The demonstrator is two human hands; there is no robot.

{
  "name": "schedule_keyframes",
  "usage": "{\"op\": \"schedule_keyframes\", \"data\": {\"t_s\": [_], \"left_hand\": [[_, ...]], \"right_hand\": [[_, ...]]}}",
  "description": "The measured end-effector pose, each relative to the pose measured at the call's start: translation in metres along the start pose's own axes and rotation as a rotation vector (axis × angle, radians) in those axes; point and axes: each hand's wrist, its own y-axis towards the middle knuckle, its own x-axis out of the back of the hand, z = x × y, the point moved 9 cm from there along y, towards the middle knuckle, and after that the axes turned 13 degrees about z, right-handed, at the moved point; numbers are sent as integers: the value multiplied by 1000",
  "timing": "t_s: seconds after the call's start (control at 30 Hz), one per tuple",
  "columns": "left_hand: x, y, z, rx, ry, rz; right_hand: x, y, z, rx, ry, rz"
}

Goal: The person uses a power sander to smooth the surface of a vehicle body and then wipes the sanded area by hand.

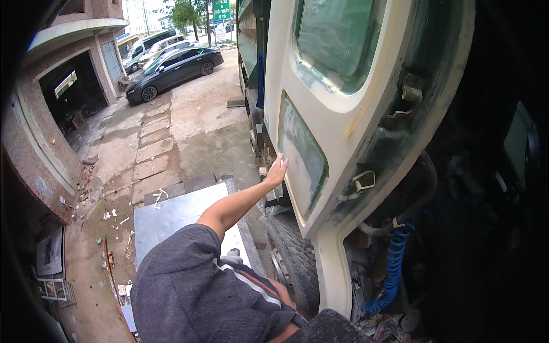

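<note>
My left hand [278, 171] reaches out at the end of a bare, stretched arm. Its fingers are extended against the edge of the cream truck cab panel [334, 134], beside a recessed green-grey patch [302, 157] with whitish smears. Nothing shows in that hand. Above it, the panel surrounds a window-shaped recess [334, 43], also green with pale residue along its lower rim. My right hand is out of sight; only a dark sleeve shows at the bottom edge.
Beneath the cab sits a large tyre [294, 257]. A pale flat board [171, 220] lies below me on the left. Blue coiled hose [394, 268] hangs at the right among dark machinery. Farther off, a dark car [174, 70] is parked near a brick building [34, 137].
</note>
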Motion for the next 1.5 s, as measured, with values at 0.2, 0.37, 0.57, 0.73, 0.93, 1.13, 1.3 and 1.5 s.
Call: {"op": "schedule_keyframes", "data": {"t_s": [0.2, 0.37, 0.57, 0.73, 0.93, 1.13, 1.3, 1.5], "left_hand": [[-22, -89, 23, 163, 115, 39], [-23, -124, -89, 17, -72, 84], [-26, -134, -207, -297, -9, 82], [-39, -138, -255, -466, 208, 130], [-50, -141, -257, -463, 249, 191], [-71, -158, -267, -513, 361, 225], [-75, -158, -277, -561, 432, 191], [-64, -163, -278, -565, 452, 75]], "right_hand": [[-11, 2, -3, 24, 20, 20], [-17, 6, 2, 42, 40, 23], [-18, 0, 4, 69, 65, 4], [-6, -1, 2, 99, 95, -99], [82, -32, -4, 42, 143, -768], [129, -104, -43, -49, 174, -1219], [115, -130, -17, 118, 157, -1384], [78, -218, 49, 186, -121, -1690]]}}
